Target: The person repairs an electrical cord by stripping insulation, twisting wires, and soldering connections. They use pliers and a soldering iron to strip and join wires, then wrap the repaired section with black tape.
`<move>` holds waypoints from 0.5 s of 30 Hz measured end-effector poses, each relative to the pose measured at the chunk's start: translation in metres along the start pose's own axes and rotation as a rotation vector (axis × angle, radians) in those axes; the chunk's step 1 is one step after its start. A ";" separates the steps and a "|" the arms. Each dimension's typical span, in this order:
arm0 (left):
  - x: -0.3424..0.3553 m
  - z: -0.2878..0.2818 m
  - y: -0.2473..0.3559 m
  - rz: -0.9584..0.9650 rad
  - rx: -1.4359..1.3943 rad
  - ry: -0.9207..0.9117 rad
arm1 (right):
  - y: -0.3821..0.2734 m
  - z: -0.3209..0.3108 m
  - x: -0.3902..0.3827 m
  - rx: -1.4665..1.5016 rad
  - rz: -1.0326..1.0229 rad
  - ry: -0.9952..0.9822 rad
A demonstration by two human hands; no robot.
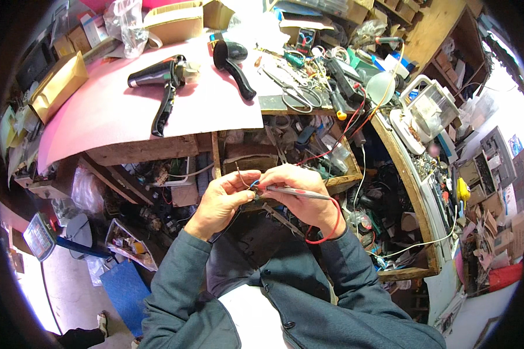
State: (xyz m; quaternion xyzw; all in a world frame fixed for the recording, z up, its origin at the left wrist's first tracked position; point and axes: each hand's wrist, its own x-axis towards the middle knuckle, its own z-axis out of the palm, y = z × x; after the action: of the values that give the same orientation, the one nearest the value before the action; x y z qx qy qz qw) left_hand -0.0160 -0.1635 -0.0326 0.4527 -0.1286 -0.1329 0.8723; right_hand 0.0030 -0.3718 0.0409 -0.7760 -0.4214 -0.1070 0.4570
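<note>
My left hand [221,200], fingers pinched, holds a small dark part [255,194] with thin wires, one blue. My right hand [300,192] meets it at centre, fingers closed on a slim grey-and-red test probe [301,192]. The probe's red lead [330,235] loops down beside my right wrist. Both hands are close together over my lap, in front of an open wooden drawer [349,174] full of tools and parts. Whether the probe tip touches the part is too small to tell.
A pink sheet [99,116] bears two disassembled-looking black hair dryers [157,75] [230,67]. Cluttered wires and tools [297,75], a meter [349,78] and boxes [174,23] lie behind. A blue board [122,296] and someone's foot [102,323] show at lower left.
</note>
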 end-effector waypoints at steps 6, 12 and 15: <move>0.001 -0.001 0.000 0.009 -0.011 -0.043 | 0.007 0.004 0.005 -0.115 -0.042 -0.158; 0.000 -0.002 0.001 -0.022 -0.006 -0.022 | 0.008 0.007 0.006 -0.152 -0.050 -0.194; 0.004 0.002 0.000 -0.016 -0.052 -0.024 | 0.012 0.004 0.005 -0.123 -0.104 -0.110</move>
State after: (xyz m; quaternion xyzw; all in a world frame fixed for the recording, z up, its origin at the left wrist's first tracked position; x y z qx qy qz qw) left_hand -0.0132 -0.1661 -0.0308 0.4294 -0.1318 -0.1486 0.8810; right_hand 0.0139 -0.3687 0.0341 -0.7844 -0.4780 -0.1136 0.3787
